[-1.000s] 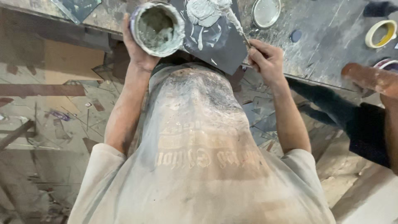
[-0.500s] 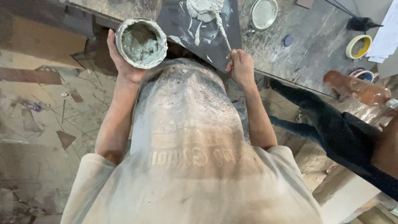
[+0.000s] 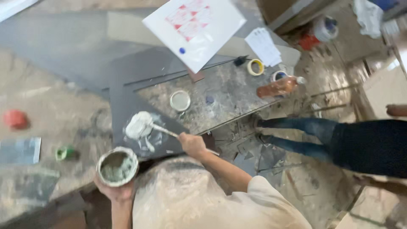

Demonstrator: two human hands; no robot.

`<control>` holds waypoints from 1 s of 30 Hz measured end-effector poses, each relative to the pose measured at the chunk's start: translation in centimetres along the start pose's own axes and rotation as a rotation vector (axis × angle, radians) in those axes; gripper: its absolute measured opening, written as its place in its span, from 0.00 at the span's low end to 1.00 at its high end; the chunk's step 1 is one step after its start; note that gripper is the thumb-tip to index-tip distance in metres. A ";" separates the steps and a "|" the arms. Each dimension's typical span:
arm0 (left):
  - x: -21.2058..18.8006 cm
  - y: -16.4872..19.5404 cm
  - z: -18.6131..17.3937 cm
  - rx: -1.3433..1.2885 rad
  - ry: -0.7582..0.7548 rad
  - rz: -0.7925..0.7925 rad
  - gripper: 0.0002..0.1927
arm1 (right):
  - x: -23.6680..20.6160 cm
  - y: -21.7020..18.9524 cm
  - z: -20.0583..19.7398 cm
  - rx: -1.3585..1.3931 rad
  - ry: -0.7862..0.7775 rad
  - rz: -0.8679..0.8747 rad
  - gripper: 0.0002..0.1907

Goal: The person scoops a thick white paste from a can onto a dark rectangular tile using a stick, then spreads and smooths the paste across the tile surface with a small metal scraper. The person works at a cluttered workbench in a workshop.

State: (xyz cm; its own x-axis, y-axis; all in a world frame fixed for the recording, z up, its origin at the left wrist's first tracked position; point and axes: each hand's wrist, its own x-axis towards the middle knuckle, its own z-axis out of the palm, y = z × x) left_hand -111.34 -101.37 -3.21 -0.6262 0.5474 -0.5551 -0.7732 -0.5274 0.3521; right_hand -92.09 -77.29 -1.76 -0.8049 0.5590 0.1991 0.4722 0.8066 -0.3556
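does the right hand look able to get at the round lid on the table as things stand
Probably not freely: the right hand is gripping a stick stuck in white paste. The round lid lies just beyond on the table, nothing between.

At the top centre of the frame, a white square sheet (image 3: 196,30) lies tilted, with a red pattern of triangles and one small blue dot. To its right, a smaller white paper (image 3: 263,46) with faint printed lines lies near the table edge. At the right of the table lies an orange-brown bottle (image 3: 277,88) on its side. A grey-blue flat packet (image 3: 20,150) lies on the floor at the left edge.
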 end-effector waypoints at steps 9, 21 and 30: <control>2.0 0.9 2.8 -0.160 -0.264 -0.242 0.38 | -0.3 -0.6 -0.4 0.205 -0.089 0.453 0.16; 3.9 1.1 -2.4 -0.109 -0.317 -0.108 0.37 | -2.6 -5.7 -7.1 0.737 -0.141 0.161 0.13; 4.3 0.4 3.2 -0.045 -0.322 -0.127 0.34 | 2.1 -6.0 -18.4 -0.511 -0.228 -0.637 0.23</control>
State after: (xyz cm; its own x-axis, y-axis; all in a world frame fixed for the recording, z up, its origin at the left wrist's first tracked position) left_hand -114.72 -97.18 -3.08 -0.5299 0.7837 -0.3240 -0.8465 -0.4658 0.2578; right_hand -90.00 -77.40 17.58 -0.9991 -0.0402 0.0134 -0.0361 0.9726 0.2297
